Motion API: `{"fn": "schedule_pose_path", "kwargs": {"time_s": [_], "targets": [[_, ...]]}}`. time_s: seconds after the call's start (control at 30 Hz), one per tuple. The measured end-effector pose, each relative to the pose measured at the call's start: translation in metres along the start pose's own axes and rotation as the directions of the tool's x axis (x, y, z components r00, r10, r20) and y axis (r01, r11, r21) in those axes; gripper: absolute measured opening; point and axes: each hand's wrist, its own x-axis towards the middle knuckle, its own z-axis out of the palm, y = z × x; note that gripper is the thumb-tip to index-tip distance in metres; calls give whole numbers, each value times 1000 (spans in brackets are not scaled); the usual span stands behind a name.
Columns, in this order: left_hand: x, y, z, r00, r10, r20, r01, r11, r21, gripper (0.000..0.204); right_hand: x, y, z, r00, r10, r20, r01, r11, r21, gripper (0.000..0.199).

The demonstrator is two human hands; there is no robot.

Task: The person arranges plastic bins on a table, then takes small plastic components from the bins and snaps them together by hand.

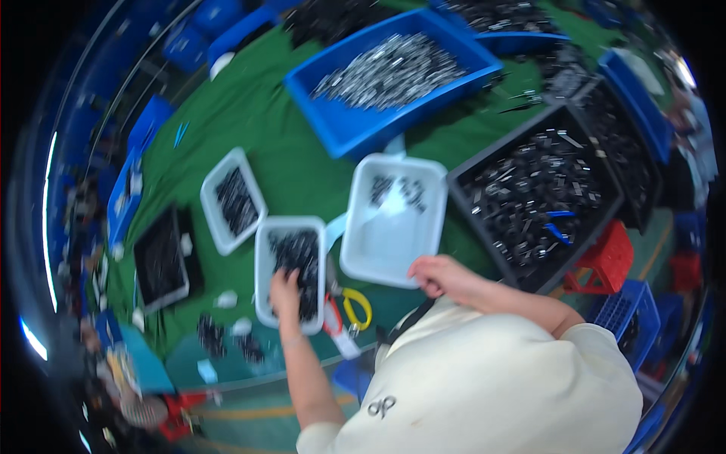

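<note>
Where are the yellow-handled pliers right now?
In the head view, the yellow-handled pliers lie on the green table, just right of the small white tray the left hand reaches into, below the larger white tub.

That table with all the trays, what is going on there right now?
A person leans over a green table crowded with trays of small dark parts. The left hand reaches into a small white tray of those parts. The right hand grips the near edge of a larger white tray that is mostly bare. Yellow-handled pliers lie between the hands; a blue bin and a black bin stand behind.
</note>
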Motion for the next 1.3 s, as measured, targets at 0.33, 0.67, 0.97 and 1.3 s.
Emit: {"fn": "schedule_pose_path", "kwargs": {"time_s": [0.33,0.67,0.97,1.3], "targets": [[-20,48,-39,998,4,56,27,842,-538,23,18,20,-8,970,-143,198,189,953,-236,17],[-86,158,-18,596,450,665,14,822,-569,23,11,23,-7,843,-422,335,534,573,-622,25],[-93,152,-33,549,416,724,131,814,-567,23,-19,16,-8,859,-243,451,378,894,-238,27],[-79,136,-54,772,61,633,485,586,-649,23,-32,1,-42,911,-133,391,114,991,73,15]]}}
